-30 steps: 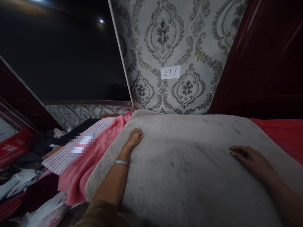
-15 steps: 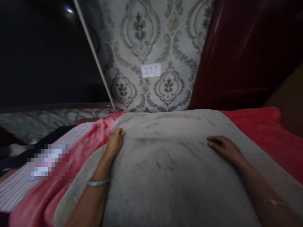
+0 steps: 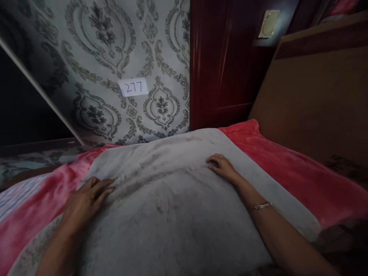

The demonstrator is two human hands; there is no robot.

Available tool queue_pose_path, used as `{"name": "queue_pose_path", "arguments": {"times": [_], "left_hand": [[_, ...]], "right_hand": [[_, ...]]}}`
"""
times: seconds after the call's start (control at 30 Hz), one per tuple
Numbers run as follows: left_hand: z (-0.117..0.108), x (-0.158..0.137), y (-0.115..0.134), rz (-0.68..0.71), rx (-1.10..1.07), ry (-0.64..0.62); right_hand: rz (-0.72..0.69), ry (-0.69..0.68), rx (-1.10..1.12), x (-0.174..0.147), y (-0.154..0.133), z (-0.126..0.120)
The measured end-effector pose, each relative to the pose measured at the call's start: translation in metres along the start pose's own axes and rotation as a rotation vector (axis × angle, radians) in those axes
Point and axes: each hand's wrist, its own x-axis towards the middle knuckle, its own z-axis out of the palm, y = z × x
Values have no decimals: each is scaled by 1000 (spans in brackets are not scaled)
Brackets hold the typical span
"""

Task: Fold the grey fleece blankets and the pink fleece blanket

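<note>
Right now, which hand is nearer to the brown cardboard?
Right: the right hand is at the gray blanket, with red cloth between it and the cardboard; the left hand is farther, at the blanket's left side.

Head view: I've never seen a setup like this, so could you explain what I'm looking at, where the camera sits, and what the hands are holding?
There is no machine here: these are a person's own bare hands. The single camera is worn on the head, looking forward and down, so you see roughly what the person faces.

A gray blanket is spread out in front. Pink cloth and striped cloth show on its left, and red cloth on its right. Behind, a card reading 277 is on the patterned wall.

The left hand and the right hand are at the blanket. Thumb and fingers stand apart on both, and I see nothing gripped in either.
</note>
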Motion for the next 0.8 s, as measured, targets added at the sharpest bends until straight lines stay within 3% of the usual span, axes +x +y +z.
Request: {"name": "queue_pose_path", "arguments": {"times": [0.3,0.6,0.8], "left_hand": [[-7,1,13,-210,103,92],[-8,-4,5,-145,48,156],[-10,-5,4,-152,37,186]], "right_hand": [[74,23,-201,4,-9,9],[-13,291,-115,-1,-22,-4],[-20,174,26,-4,-20,-14]]}}
